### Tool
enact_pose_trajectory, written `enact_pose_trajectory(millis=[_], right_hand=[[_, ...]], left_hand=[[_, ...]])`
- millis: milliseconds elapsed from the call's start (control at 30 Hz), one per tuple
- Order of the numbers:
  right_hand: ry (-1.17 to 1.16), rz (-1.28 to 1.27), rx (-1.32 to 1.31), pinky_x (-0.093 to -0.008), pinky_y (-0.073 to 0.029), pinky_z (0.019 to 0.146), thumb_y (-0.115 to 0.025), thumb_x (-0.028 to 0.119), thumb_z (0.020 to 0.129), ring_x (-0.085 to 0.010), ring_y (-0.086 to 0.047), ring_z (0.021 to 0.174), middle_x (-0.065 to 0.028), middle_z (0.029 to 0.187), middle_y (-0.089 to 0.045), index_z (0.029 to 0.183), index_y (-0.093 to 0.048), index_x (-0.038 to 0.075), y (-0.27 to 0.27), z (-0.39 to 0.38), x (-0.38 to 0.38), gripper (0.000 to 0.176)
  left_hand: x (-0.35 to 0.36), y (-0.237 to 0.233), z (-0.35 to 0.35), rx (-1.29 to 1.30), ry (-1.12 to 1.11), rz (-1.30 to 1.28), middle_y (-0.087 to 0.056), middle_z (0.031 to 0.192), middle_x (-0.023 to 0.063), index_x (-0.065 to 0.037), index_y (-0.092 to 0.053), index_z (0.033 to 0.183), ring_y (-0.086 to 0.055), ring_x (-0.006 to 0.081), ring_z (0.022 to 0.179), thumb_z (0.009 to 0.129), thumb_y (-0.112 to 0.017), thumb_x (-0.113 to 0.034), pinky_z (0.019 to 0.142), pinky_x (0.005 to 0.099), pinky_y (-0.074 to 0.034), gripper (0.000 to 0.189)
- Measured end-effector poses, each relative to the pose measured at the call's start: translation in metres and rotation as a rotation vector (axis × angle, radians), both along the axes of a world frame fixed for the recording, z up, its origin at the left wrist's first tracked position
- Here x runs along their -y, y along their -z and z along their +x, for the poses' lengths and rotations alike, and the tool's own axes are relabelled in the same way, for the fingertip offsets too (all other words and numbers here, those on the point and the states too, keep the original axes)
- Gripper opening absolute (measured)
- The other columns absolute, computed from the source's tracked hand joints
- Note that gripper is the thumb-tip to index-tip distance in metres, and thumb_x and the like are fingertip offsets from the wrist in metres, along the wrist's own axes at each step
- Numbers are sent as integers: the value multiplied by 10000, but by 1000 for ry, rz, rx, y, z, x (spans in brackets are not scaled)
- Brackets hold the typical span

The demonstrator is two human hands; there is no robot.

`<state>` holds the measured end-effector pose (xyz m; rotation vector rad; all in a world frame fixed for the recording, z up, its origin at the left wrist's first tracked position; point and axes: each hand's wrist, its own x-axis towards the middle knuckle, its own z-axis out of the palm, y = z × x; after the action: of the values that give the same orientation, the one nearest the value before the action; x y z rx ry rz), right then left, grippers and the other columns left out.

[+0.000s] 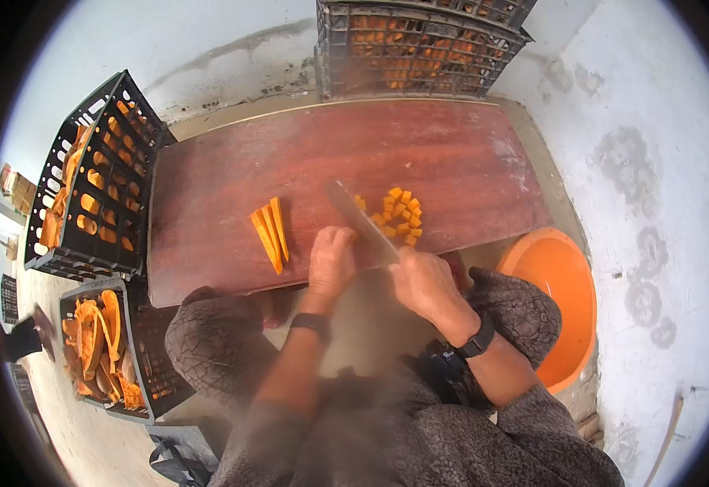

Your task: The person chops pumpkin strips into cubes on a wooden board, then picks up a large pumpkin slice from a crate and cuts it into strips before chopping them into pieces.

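Observation:
My right hand [426,280] grips the handle of a kitchen knife [361,217], whose broad blade slants up and left over the board. Beside the blade, my left hand [332,258] is closed, fingers curled down on a pumpkin piece that they mostly hide; only a bit of orange shows at the fingertips. Small pumpkin cubes [403,213] lie loosely grouped right of the blade. Left of my left hand rest several long pumpkin strips [271,231], side by side. All of this is on a reddish-brown board [224,170].
A black crate [99,191] of pumpkin pieces stands at the board's left end, with a lower crate [103,349] of large pumpkin chunks nearer me. Stacked crates [419,53] rise behind the board. An orange basin [561,300] sits by my right knee, near the white wall [646,187].

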<state>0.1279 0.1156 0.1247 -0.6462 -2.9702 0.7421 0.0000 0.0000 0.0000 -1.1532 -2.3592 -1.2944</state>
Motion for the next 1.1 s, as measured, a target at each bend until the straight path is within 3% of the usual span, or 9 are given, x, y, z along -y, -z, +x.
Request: enact_pose_trajectory(millis=[300, 400, 500, 867, 1000, 1100], right_hand=[[-67, 62, 51, -496, -490, 694, -599, 155, 840, -424, -629, 724, -259, 707, -620, 849, -584, -41, -3, 2, 3, 196], [-88, 80, 32, -486, -498, 688, -595, 129, 822, -415, -635, 730, -249, 731, -629, 859, -592, -32, 12, 0, 5, 165], [-107, 123, 59, -461, -521, 672, -561, 39, 781, -388, -656, 741, -220, 748, -645, 845, -591, -9, 19, -9, 9, 86], [133, -25, 36, -490, -494, 706, -576, 129, 835, -403, -643, 789, -222, 780, -651, 858, -595, 1, 36, -19, -5, 131], [69, 1, -7, -494, -486, 688, -586, 161, 842, -405, -637, 767, -221, 763, -644, 851, -590, -2, 30, -11, -8, 163], [29, -43, -39, -522, -471, 693, -592, 202, 854, -476, -604, 760, -277, 749, -619, 862, -583, -35, 13, -7, -6, 237]], left_hand=[[-2, 3, -1, -33, -26, -16, -573, 876, 138, -50, -571, 906, -557, 352, 873, 769, -578, 35, 762, 422, -475, 161], [0, 2, 1, 34, 5, -38, -563, 906, 151, -44, -590, 934, -541, 357, 924, 739, -568, 5, 818, 432, -453, 202], [1, 0, 1, 39, -14, -103, -562, 903, 153, -44, -590, 929, -543, 358, 915, 738, -561, 12, 808, 441, -452, 201], [6, -4, 0, -65, 37, -25, -580, 920, 148, -48, -601, 944, -558, 351, 917, 731, -552, 31, 828, 434, -460, 232], [8, -5, 1, -21, 27, -97, -588, 933, 149, -51, -597, 969, -561, 345, 931, 730, -555, 32, 840, 432, -460, 257], [3, -3, 1, -4, -13, -32, -588, 922, 146, -55, -598, 979, -561, 348, 931, 747, -561, 20, 831, 432, -465, 246]])
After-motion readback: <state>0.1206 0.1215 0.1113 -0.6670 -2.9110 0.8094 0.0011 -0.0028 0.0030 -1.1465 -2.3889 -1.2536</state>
